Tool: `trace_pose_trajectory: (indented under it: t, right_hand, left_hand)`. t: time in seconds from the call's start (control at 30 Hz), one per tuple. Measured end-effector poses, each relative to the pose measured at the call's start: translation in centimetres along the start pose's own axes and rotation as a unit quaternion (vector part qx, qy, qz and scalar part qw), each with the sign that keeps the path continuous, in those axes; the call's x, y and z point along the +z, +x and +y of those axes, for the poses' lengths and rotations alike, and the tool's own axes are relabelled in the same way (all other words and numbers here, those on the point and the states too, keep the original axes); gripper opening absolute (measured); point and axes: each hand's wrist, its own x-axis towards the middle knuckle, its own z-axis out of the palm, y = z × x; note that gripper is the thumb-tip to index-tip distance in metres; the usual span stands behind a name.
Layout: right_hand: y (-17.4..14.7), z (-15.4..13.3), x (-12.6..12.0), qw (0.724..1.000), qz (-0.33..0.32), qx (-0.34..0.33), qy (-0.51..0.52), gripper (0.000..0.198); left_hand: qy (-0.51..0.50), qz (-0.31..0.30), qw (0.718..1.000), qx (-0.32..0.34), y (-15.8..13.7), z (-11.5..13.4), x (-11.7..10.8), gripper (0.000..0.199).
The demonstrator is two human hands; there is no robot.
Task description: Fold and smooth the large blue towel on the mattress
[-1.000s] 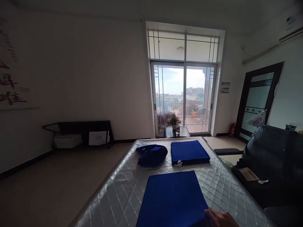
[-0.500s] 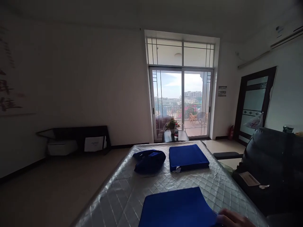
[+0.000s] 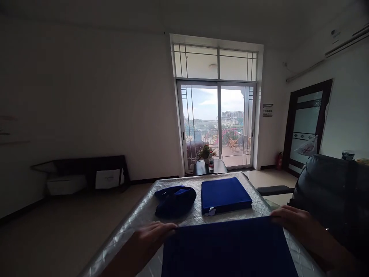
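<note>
A flat, folded blue cloth (image 3: 227,248) is held up by its two far corners, its lower part running out of view. My left hand (image 3: 154,234) pinches the left corner, and my right hand (image 3: 291,217) grips the right one, fingers closed over the edge. Beyond it, a squared stack of folded blue cloth (image 3: 226,194) lies on the silvery quilted table cover (image 3: 138,223), a small white tag at its front edge. Left of that stack sits a crumpled blue cloth bundle (image 3: 177,202). Neither hand touches those two.
To the right stands a black padded chair (image 3: 319,181) with its armrest (image 3: 275,190) beside the table edge. Past the far edge is a small dark table (image 3: 219,167) with a potted plant (image 3: 205,152) and a bottle (image 3: 211,161). A dark bench (image 3: 89,165) stands by the left wall.
The near blue cloth has been raised at its far edge. My left hand has come into view onto its left corner, and my right hand has moved up to the right corner.
</note>
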Motion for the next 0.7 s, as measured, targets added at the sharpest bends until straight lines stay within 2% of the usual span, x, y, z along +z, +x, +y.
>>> trace_pose_trajectory:
  t: [0.07,0.13,0.2,0.27,0.37,0.43,0.5,0.6,0.7]
  right_hand:
    - [4.7,0.9,-0.2,1.0,-0.017,0.003,0.009,0.043]
    - [9.5,2.0,-0.3,1.0,-0.001,0.008,-0.016,0.047]
    - [14.0,3.1,-0.7,0.996,0.052,0.031,-0.061,0.044]
    - [17.9,4.1,-1.4,0.99,0.1,0.05,-0.09,0.036]
    - [22.2,6.1,-1.9,0.984,0.132,0.06,-0.102,0.037]
    - [23.8,8.1,-1.0,0.982,0.141,0.066,-0.106,0.031]
    - [24.1,10.4,1.2,0.983,0.136,0.064,-0.102,0.025]
    - [22.1,13.4,6.4,0.985,0.108,0.074,-0.111,0.026]
    - [18.5,14.8,11.9,0.981,0.086,0.103,-0.137,0.025]
  left_hand:
    - [-0.026,-0.039,0.999,-0.006,6.1,0.3,0.4,0.038]
    - [-0.018,-0.054,0.998,0.0,11.9,0.1,0.9,0.043]
    - [0.006,-0.011,1.0,0.002,17.2,-0.7,1.3,0.045]
    - [0.029,0.065,0.997,-0.002,21.8,-2.0,1.5,0.045]
    - [0.047,0.144,0.988,-0.01,26.5,-4.0,2.6,0.045]
    - [0.049,0.159,0.986,-0.013,27.7,-5.3,4.5,0.044]
    - [0.049,0.151,0.987,-0.012,27.3,-6.6,7.8,0.042]
    - [0.053,0.105,0.993,-0.013,24.4,-8.0,14.5,0.036]
    - [0.065,0.051,0.996,-0.022,20.0,-9.0,21.6,0.026]
